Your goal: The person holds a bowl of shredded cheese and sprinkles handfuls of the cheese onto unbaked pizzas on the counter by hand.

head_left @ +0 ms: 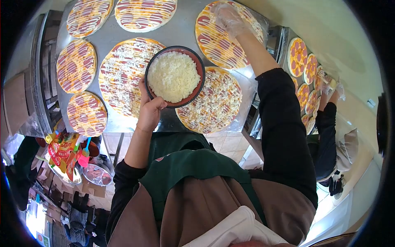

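Observation:
My left hand (151, 108) grips the rim of a round dark bowl (202, 76), brown-red inside. Grated white cheese (173, 76) fills it. The bowl is held above the table, partly covering two cheese-sprinkled pizzas, one on the left (123, 78) and one on the right (216, 105). In a clear plastic glove, my right hand (230, 19) is over the far right pizza (218, 45), which has sausage slices and white sauce lines. Its fingers look bunched together; whatever is inside them is hidden. Some white shreds lie near that pizza's right edge.
Several more sauced pizzas (77, 66) lie along the left and far sides of the metal table (181, 35). At right, a co-worker's gloved hands (333, 87) are over another table of pizzas (297, 57). Packets and utensils (63, 150) crowd the lower left.

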The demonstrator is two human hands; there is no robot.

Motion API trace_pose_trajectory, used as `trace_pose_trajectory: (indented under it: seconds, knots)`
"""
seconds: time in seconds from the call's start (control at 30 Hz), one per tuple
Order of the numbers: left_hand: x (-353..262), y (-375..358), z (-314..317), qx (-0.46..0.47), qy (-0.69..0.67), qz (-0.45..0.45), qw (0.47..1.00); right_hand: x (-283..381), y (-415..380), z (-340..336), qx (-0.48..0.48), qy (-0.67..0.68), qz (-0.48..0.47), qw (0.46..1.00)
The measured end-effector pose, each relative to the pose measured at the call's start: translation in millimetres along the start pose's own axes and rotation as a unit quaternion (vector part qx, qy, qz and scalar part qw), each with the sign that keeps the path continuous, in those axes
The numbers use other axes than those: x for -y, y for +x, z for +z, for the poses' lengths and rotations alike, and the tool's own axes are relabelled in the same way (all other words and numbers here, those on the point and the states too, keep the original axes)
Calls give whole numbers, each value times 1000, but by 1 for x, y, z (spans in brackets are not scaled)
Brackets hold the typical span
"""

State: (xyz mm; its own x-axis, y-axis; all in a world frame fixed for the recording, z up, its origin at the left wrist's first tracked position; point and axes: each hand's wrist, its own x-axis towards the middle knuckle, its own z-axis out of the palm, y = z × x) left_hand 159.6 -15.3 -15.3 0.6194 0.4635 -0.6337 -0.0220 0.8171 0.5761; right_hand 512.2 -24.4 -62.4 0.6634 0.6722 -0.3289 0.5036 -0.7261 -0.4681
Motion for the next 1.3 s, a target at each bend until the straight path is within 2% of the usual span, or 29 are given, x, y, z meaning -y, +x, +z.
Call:
trace_pose_trajectory:
  seconds: [0.07,0.13,0.17,0.23,0.27,0.3,0.33,0.37,0.4,0.43,0.47,0.57,0.6,0.63,0.67,0.7,0.73,0.77,0.83,0.97,1.03,1.07,1.13,1.2,1.27,1.3]
  knots:
    - [0,-1,2,-2,1,4,1000,-7,0,10,-13,37,-5,999]
    - [-2,-1,4,-13,-1,-1,1000,-9,0,17,74,81,64,992]
    - [-3,0,5,-13,-1,0,1000,-13,-3,19,73,81,63,992]
    - [-4,3,5,-10,15,1,1000,-11,-20,18,90,236,19,967]
    - [-4,4,6,-10,15,2,1000,-23,-15,25,90,236,19,967]
    - [-5,6,6,-4,16,-6,1000,-46,-5,40,71,210,-133,966]
    - [-6,8,6,1,17,-14,1000,-47,-6,43,50,179,-280,942]
    - [-4,12,7,1,18,-13,1000,-51,-9,42,50,179,-281,942]
    - [-1,17,8,-12,17,12,1000,-35,-27,30,112,297,-140,938]
    - [1,23,9,-25,16,38,999,-21,-40,18,171,403,7,899]
    - [2,28,12,-25,17,38,999,-15,-45,8,171,404,7,899]
    - [3,49,14,1,31,43,999,-18,-52,-9,226,369,26,901]
    - [1,53,21,1,31,44,999,-24,-49,-5,70,115,-132,982]
    - [-3,55,32,-3,22,33,999,-19,-51,-7,-94,-152,-274,945]
    - [-5,59,38,-7,13,21,1000,-18,-58,-13,-94,-152,-275,945]
    - [-2,70,34,3,56,11,998,1,-77,-32,-49,-31,-185,981]
    - [-4,73,38,3,56,11,998,12,-88,-43,-3,90,-90,992]
    - [-5,75,47,4,58,12,998,11,-91,-43,-5,90,-90,992]
    - [-5,82,57,29,61,1,998,7,-96,-42,54,216,-109,969]
    - [-7,86,75,86,61,-41,994,18,-104,-14,47,122,-178,975]
    - [1,93,77,101,70,-56,991,33,-120,-4,-11,-97,-259,961]
    - [6,96,77,113,76,-70,988,37,-126,-2,-14,-97,-258,961]
    - [7,96,78,118,86,-65,987,40,-135,2,64,-172,-255,949]
    - [8,94,77,107,68,-68,990,27,-131,6,85,-146,-276,946]
    - [7,95,75,107,61,-61,991,19,-126,4,179,-130,-233,947]
    - [7,94,75,106,53,-53,991,14,-127,6,178,-129,-231,948]
